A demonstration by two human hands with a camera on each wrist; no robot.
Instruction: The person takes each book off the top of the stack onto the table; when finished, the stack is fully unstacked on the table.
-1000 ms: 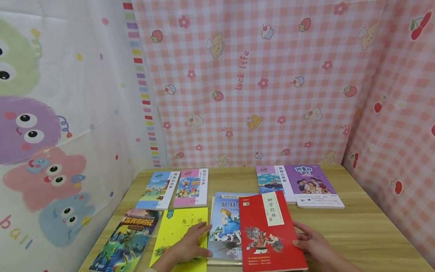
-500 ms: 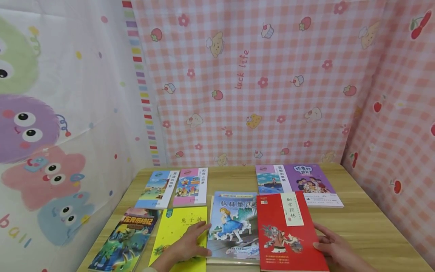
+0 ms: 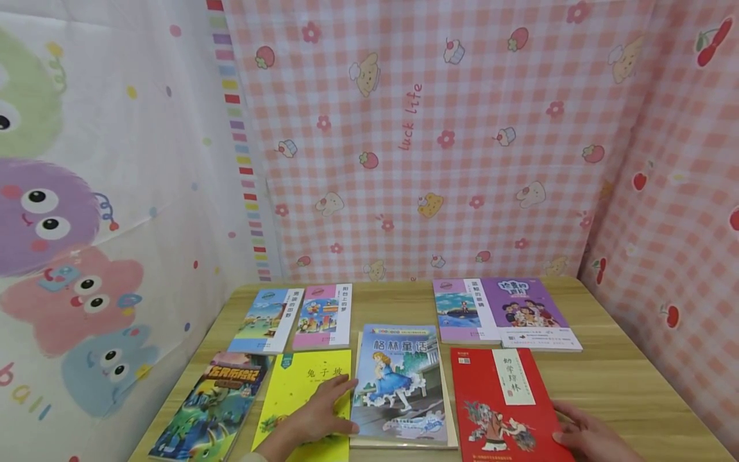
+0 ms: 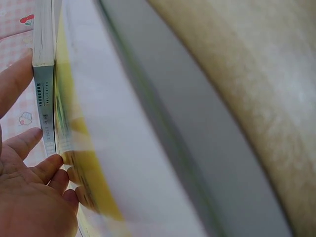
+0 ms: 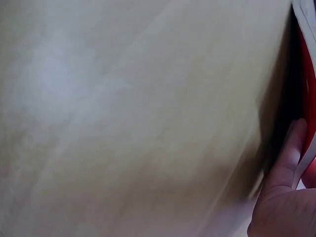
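Observation:
In the head view my right hand [image 3: 591, 437] pinches the right edge of a red book [image 3: 482, 385] with Chinese lettering and two painted figures. The right wrist view has its fingers under the red cover and the thumb on the other side, mostly out of frame. My left hand [image 3: 317, 414] lies over a yellow book [image 3: 297, 385], its thumb and fingertips at the left edge of a blue picture-cover book [image 3: 398, 366]. That book lies on top of a paler one [image 3: 449, 430]. Seen from the left wrist, the fingers touch the book's spine [image 4: 45, 98].
A dinosaur-cover book [image 3: 216, 401] lies at the front left. Two slim books, one blue [image 3: 265, 321] and one pink [image 3: 323, 317], lie at the back left. A sea-cover book [image 3: 462, 311] and a purple book [image 3: 525, 308] are at the back right. Patterned curtains [image 3: 427, 179] surround the wooden table [image 3: 629, 378].
My right hand has carried the red book rightward and nearer to me, off the blue book, whose whole cover now shows. The left hand has stayed in place.

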